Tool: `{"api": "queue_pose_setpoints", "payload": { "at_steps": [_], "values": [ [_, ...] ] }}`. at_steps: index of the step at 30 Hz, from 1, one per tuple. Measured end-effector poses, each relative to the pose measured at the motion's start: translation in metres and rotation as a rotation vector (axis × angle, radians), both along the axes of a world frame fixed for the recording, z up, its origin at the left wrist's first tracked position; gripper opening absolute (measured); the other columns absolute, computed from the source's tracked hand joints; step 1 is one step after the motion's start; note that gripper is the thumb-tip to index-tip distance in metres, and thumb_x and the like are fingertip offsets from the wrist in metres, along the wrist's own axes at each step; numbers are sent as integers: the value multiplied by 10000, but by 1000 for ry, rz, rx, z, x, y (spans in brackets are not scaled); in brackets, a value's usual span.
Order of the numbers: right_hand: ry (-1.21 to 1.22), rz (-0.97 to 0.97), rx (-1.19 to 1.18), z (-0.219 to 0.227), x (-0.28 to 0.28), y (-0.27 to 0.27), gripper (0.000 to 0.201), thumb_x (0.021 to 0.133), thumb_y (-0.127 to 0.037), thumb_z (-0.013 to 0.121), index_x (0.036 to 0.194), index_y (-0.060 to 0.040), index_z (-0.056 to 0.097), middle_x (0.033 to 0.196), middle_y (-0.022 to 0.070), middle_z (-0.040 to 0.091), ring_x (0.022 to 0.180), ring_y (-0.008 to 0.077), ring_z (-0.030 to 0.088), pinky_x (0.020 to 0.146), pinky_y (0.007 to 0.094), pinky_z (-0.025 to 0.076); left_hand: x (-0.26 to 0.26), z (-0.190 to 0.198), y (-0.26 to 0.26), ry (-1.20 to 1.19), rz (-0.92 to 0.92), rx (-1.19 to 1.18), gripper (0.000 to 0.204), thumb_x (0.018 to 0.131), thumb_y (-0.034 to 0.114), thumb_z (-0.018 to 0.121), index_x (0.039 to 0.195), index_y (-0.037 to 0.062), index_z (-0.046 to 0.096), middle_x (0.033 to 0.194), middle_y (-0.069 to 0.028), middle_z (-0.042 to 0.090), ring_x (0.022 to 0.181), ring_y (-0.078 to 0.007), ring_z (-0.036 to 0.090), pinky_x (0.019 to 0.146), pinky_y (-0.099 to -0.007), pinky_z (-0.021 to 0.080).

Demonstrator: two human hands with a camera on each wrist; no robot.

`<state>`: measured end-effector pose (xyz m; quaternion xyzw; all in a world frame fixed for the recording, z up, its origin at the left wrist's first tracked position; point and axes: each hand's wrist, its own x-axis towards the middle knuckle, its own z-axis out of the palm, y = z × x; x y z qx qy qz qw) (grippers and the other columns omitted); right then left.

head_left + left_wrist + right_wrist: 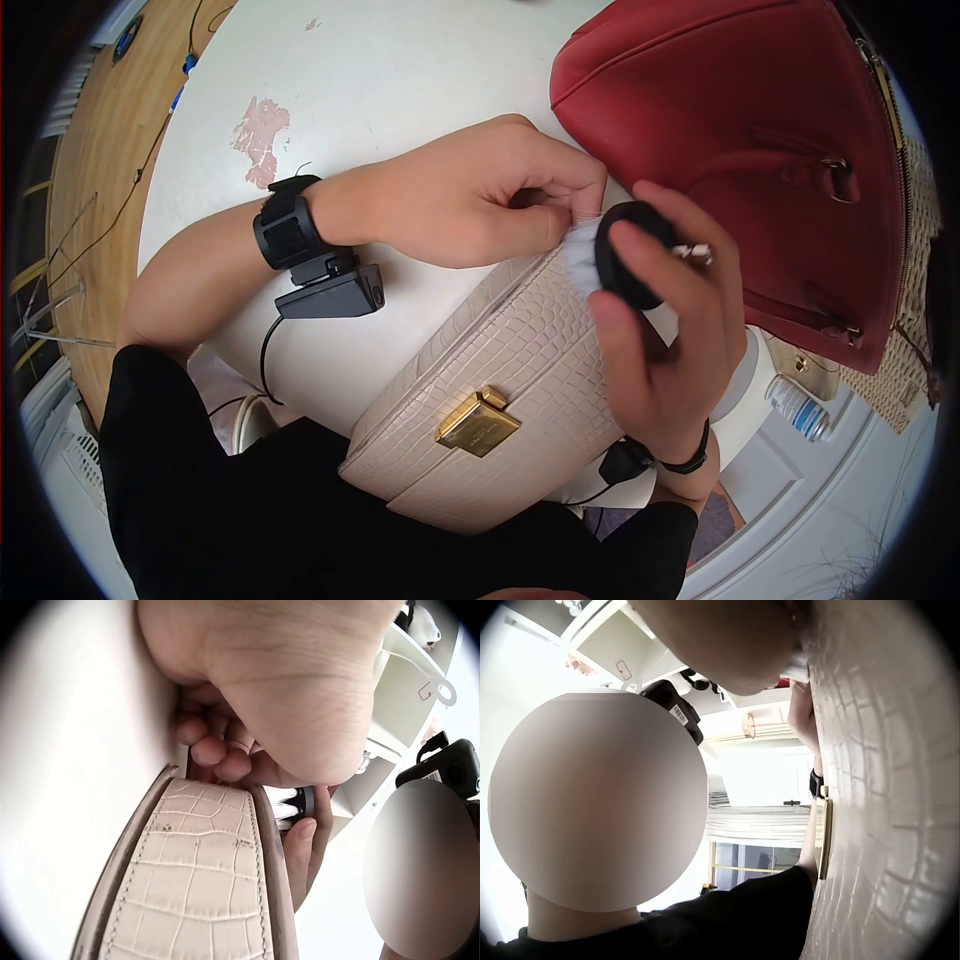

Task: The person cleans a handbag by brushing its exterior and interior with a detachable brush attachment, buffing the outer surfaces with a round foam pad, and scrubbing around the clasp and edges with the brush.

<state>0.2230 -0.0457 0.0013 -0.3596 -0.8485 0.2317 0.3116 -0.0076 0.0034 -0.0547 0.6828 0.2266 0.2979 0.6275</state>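
A beige crocodile-patterned handbag (pixel 520 370) with a gold clasp (pixel 478 422) leans tilted against the person's lap at the table edge. My left hand (pixel 480 195) grips its far end, fingers curled at the corner; in the left wrist view the bag's narrow side (pixel 199 862) shows small dark scuffs below those fingers. Between thumb and fingers, my right hand (pixel 690 310) holds a round black brush (pixel 632 255). Its pale bristles (pixel 581 255) are at the bag's top corner, close to the left fingertips. In the right wrist view, the bag's front (pixel 892 810) fills the right side.
A large red handbag (pixel 720 130) lies at the right, close beyond both hands. The white table (pixel 400 70) has a worn patch (pixel 262 140). A spray can (pixel 798 408) and a woven item (pixel 905 310) are at the far right.
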Motion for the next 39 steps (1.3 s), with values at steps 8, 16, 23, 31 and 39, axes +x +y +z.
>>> {"api": "queue_pose_setpoints", "payload": {
  "at_steps": [8,16,23,31,39],
  "values": [
    [59,379,84,0,-9,-6,340,738,-85,782,1079,-75,775,1204,223,696,954,294,685,767,328,573,1,-1,0,-3,9,-5,83,899,-31,514,861,-23,587,685,-74,551,604,-169,488,573,-320,374],
    [-29,46,136,1,-6,5,371,730,-106,776,1098,-60,771,1243,233,690,877,273,653,732,337,532,0,-5,2,-77,-20,-16,157,895,-41,501,902,-39,658,733,-92,626,641,-159,562,591,-310,406],
    [81,423,-2,3,-6,-3,359,723,-120,779,1081,-87,780,1248,235,689,856,289,675,713,330,558,1,-5,1,-20,-3,-23,155,891,-41,504,901,-34,659,757,-71,637,680,-134,567,618,-289,417],
    [20,216,-13,9,-3,5,394,792,-58,741,1181,-5,709,1215,323,668,942,348,696,785,392,578,0,-3,2,-121,-17,-172,125,922,-15,520,930,-32,643,775,-19,584,692,-83,501,626,-265,396],
    [13,14,22,4,-1,2,365,774,-63,774,1131,1,737,1250,317,665,1049,381,697,836,382,578,2,-3,1,-122,1,-131,142,967,10,522,962,-42,654,806,-8,604,689,-64,486,613,-255,384]
  ]
}}
